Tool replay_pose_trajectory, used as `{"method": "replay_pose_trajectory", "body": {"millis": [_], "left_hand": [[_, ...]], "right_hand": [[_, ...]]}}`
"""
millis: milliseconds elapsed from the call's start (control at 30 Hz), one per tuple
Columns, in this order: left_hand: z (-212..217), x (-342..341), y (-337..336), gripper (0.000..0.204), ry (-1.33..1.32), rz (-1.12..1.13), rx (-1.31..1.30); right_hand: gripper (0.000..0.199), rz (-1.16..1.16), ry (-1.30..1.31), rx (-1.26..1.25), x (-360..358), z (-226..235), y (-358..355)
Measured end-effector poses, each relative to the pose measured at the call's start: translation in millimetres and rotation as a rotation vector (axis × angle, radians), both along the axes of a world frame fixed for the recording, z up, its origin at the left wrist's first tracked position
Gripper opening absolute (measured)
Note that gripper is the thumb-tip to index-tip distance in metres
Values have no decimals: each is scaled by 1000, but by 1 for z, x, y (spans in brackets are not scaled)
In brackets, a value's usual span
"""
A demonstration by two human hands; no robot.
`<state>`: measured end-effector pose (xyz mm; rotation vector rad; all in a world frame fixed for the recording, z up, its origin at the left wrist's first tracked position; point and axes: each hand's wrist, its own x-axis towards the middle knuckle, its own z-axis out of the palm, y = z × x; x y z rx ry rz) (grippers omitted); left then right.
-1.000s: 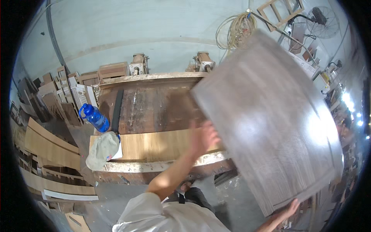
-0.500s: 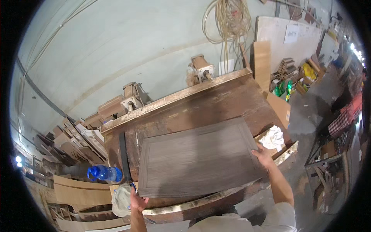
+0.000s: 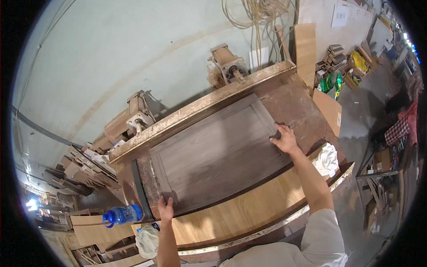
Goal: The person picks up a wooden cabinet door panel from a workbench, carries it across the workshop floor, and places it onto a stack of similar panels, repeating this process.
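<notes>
A grey-brown framed cabinet door (image 3: 218, 151) lies flat on the worn brown workbench (image 3: 291, 95), its far edge close to the raised metal rail. My right hand (image 3: 285, 139) rests against the door's right end, thumb and fingers spread. At the door's near left corner is my left hand (image 3: 166, 208), touching its edge with the thumb apart from the fingers. A light wooden board (image 3: 240, 213) runs along the bench's near side, in front of the door. Left of the door lies a dark strip (image 3: 141, 189).
A blue water bottle (image 3: 122, 215) and a pale cloth bundle (image 3: 147, 240) sit by the bench's left end. White crumpled cloth (image 3: 327, 160) lies at the right. Two cylinder units (image 3: 229, 62) stand behind the rail (image 3: 200, 107). Wood offcuts fill the left side.
The door has moved away from me toward the rail, both hands moving with it. More of the light board at the near side now shows. The view has shifted slightly.
</notes>
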<state>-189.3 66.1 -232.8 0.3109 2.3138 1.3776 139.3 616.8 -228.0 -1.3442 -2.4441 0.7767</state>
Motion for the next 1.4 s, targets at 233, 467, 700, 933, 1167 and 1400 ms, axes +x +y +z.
{"method": "replay_pose_trajectory", "body": {"millis": [233,467,700,933,1167,1400], "left_hand": [[-10,35,33,65,581,21,-491],[-12,11,15,58,448,32,-453],[-4,-32,86,59,618,30,-609],[-17,-35,92,46,800,85,-543],[-16,-32,92,47,799,92,-553],[-18,-33,92,46,829,93,-552]], "right_hand": [[61,-36,90,72,30,-15,-26],[60,2,42,-97,15,14,0],[53,-78,189,248,-33,-20,3],[40,-193,151,306,-41,-13,-4],[36,-222,124,295,-46,-11,-7],[38,-211,107,315,-44,-13,-7]]}}
